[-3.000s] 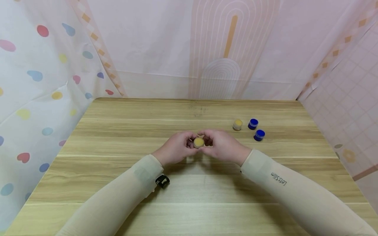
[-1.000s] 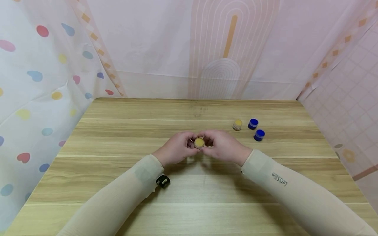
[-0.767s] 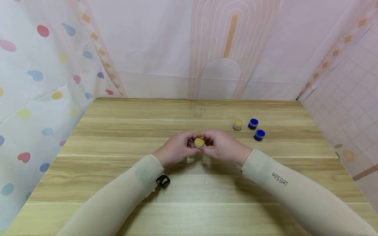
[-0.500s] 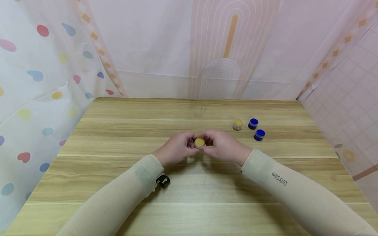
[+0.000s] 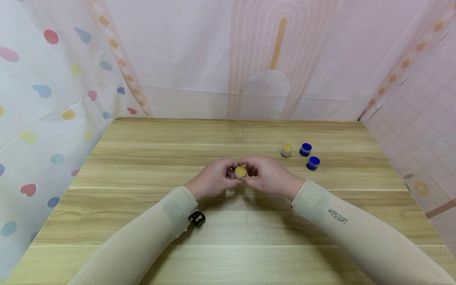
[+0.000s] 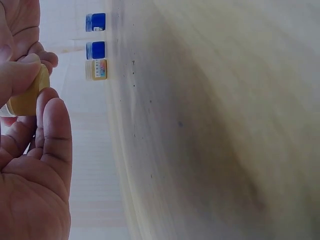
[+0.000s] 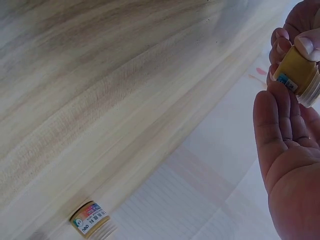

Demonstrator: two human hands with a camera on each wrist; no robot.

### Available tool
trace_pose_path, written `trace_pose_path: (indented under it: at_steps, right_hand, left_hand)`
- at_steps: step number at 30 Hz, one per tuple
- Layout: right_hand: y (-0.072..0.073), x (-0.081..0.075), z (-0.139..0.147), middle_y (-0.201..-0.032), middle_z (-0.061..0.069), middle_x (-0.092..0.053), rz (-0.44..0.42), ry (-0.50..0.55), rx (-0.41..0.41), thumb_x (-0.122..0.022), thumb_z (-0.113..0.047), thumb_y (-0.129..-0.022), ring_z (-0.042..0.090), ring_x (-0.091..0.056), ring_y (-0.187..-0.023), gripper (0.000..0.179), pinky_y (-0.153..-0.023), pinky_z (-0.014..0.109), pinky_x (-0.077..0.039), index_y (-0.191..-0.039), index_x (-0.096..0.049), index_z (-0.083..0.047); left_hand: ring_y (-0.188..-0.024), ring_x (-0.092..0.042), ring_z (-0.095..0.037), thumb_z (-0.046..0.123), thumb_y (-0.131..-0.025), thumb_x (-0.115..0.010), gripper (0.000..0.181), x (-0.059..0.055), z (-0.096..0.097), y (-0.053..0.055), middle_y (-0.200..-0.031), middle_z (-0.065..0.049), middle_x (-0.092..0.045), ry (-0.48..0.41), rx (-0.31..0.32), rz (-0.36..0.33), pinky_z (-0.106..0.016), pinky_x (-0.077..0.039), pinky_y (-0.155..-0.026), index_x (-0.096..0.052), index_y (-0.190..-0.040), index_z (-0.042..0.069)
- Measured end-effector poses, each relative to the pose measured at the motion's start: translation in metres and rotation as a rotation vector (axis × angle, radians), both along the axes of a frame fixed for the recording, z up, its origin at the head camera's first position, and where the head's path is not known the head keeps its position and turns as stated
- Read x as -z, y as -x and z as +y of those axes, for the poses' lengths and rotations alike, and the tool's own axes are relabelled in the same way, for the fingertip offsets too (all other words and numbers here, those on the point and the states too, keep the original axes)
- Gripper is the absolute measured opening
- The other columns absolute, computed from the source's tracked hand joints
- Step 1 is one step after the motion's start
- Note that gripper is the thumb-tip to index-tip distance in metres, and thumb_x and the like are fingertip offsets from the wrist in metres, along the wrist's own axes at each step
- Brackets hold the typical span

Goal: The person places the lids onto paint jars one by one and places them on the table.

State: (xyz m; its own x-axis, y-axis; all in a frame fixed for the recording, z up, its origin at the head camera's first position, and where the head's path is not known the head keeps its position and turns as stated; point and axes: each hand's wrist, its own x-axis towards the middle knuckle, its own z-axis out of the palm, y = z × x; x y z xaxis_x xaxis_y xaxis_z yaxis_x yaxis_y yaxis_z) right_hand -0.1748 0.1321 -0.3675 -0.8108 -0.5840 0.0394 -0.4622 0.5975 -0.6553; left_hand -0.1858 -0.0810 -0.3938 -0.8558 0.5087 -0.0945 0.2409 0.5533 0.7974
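Observation:
A small yellow paint jar (image 5: 240, 172) is held above the middle of the table, its round end facing up toward the head camera. My left hand (image 5: 213, 179) pinches it from the left between thumb and fingers. From the other side my right hand (image 5: 269, 177) grips it too, and both hands' fingertips nearly meet around it. In the left wrist view the jar (image 6: 27, 100) shows a yellow body partly covered by fingers. Its clear ridged end and a small label on the jar (image 7: 296, 70) appear in the right wrist view. Some fingers are hidden behind the hands.
A second yellow paint jar (image 5: 286, 151) stands right of the hands on the wooden table (image 5: 178, 138). Two blue paint jars (image 5: 305, 149) (image 5: 313, 163) stand beside it, farther right. Patterned cloth (image 5: 185, 59) hangs behind the table and at both sides.
The held jar has shifted very slightly to the right within the fingers. Both hands and the standing jars stay almost where they were.

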Motion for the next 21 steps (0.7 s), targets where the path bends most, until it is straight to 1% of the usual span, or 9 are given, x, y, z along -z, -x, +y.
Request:
trace_pose_path:
  at_steps: [4, 8, 11, 16, 18, 21]
  right_hand:
    - [-0.0003, -0.0007, 0.0, -0.11, 0.002, -0.076, 0.003, -0.002, -0.006, -0.075, -0.012, -0.095, 0.01, -0.069, -0.094, 0.039, -0.085, 0.028, -0.059, -0.134, -0.069, -0.009]
    - [-0.0007, -0.0001, 0.0005, -0.116, 0.004, -0.076, 0.009, 0.012, -0.013, -0.074, -0.012, -0.096, 0.011, -0.071, -0.097, 0.039, -0.087, 0.029, -0.06, -0.135, -0.069, -0.008]
    - [-0.0009, 0.0003, 0.0004, -0.115, 0.003, -0.077, 0.001, 0.017, -0.001, -0.075, -0.014, -0.096, 0.012, -0.071, -0.098, 0.038, -0.089, 0.031, -0.06, -0.133, -0.069, -0.007]
    - [-0.0012, -0.0004, -0.0014, -0.103, 0.001, -0.075, -0.028, 0.003, 0.043, -0.079, -0.019, -0.095, 0.012, -0.069, -0.094, 0.032, -0.085, 0.03, -0.059, -0.124, -0.07, -0.008]
    - [-0.0014, -0.0008, -0.0013, -0.102, 0.0, -0.075, -0.03, 0.004, 0.044, -0.079, -0.019, -0.095, 0.012, -0.069, -0.092, 0.032, -0.083, 0.029, -0.059, -0.124, -0.069, -0.008]
    - [-0.0018, -0.0007, -0.0003, -0.105, 0.002, -0.075, -0.021, 0.017, 0.028, -0.078, -0.016, -0.095, 0.012, -0.07, -0.094, 0.037, -0.085, 0.03, -0.059, -0.129, -0.068, -0.007]
  left_hand:
    - [-0.086, -0.065, -0.014, 0.011, -0.092, -0.08, 0.026, 0.0013, 0.0002, 0.0008, -0.099, -0.005, -0.07, 0.001, -0.001, 0.012, -0.026, -0.056, -0.072, -0.069, -0.115, 0.004]
    - [-0.086, -0.065, -0.013, 0.011, -0.092, -0.08, 0.03, 0.0023, 0.0002, 0.0014, -0.099, -0.005, -0.07, -0.002, 0.001, 0.015, -0.026, -0.057, -0.072, -0.069, -0.119, 0.003]
    - [-0.087, -0.065, -0.014, 0.011, -0.092, -0.08, 0.032, 0.0026, 0.0003, 0.0012, -0.101, -0.005, -0.07, -0.008, 0.004, 0.019, -0.027, -0.057, -0.073, -0.07, -0.121, 0.004]
    - [-0.086, -0.062, -0.014, 0.013, -0.094, -0.078, 0.025, 0.0031, 0.0002, 0.0006, -0.1, -0.004, -0.068, -0.014, 0.015, 0.025, -0.027, -0.055, -0.073, -0.07, -0.117, 0.007]
    - [-0.085, -0.062, -0.014, 0.013, -0.094, -0.078, 0.024, 0.0029, 0.0001, 0.0005, -0.099, -0.004, -0.068, -0.011, 0.014, 0.022, -0.027, -0.055, -0.073, -0.07, -0.116, 0.007]
    - [-0.087, -0.063, -0.014, 0.014, -0.094, -0.079, 0.026, 0.0023, 0.0, 0.0002, -0.1, -0.004, -0.069, -0.004, 0.007, 0.017, -0.027, -0.056, -0.074, -0.069, -0.117, 0.007]
